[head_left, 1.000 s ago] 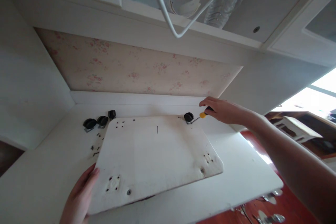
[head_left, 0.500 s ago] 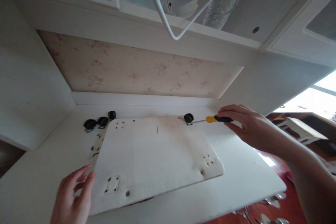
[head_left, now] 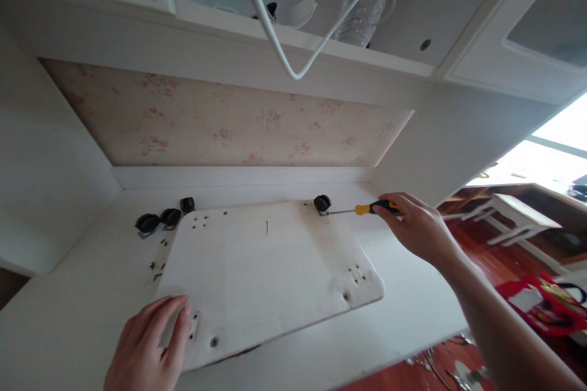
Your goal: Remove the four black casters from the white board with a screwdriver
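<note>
A white board (head_left: 266, 275) with rounded corners and groups of screw holes lies flat on a white desk. At its far right corner stands a black caster wheel (head_left: 322, 203) on a metal plate. My right hand (head_left: 409, 224) grips a yellow and black screwdriver (head_left: 365, 209), held nearly level, its shaft tip at the base of this caster. My left hand (head_left: 149, 342) rests over the near left corner of the board, fingers bent and thumb apart, with nothing visible in it. It covers part of the screw holes there.
Several loose casters (head_left: 170, 218) sit at the board's far left, with small dark screws (head_left: 158, 266) on the desk beside them. A white cable (head_left: 296, 75) hangs from above before an open shelf holding a plastic bottle (head_left: 364, 6). A white stool (head_left: 516, 214) stands on the floor at right.
My left hand has moved right, from beside the board's edge onto its near left corner. The screwdriver tip stays at the caster. The whole view has shifted a little.
</note>
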### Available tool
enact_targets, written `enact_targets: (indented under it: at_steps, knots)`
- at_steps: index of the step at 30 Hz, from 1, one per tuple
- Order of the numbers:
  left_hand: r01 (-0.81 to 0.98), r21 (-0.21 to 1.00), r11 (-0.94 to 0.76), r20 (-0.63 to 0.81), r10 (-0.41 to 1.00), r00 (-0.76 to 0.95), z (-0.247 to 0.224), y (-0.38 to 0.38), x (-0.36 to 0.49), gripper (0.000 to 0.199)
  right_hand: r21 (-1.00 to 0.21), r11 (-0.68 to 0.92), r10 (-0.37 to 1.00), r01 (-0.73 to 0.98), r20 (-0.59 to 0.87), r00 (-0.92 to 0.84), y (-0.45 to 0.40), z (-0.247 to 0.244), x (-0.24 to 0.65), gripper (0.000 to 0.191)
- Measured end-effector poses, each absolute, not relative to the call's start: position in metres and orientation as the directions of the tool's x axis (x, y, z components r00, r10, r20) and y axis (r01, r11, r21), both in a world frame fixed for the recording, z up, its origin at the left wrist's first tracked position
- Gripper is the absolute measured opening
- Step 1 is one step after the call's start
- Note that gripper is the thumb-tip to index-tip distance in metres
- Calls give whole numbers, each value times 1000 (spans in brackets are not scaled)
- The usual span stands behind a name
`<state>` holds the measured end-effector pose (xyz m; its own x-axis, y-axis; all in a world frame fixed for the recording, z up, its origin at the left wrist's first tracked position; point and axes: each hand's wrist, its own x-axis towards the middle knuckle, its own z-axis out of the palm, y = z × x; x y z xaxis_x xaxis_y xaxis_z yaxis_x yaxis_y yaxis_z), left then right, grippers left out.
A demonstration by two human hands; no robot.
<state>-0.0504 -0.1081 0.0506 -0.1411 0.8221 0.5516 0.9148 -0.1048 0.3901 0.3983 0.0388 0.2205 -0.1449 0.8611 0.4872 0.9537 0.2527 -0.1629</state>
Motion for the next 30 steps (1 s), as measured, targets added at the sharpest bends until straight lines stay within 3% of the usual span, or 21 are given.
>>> enact_targets:
  at_steps: [30]
  knots:
    - [896,439,-70,522,832,-191,57,-108,-45,29,-66,280,876,958,426,-226,50,227,382,28]
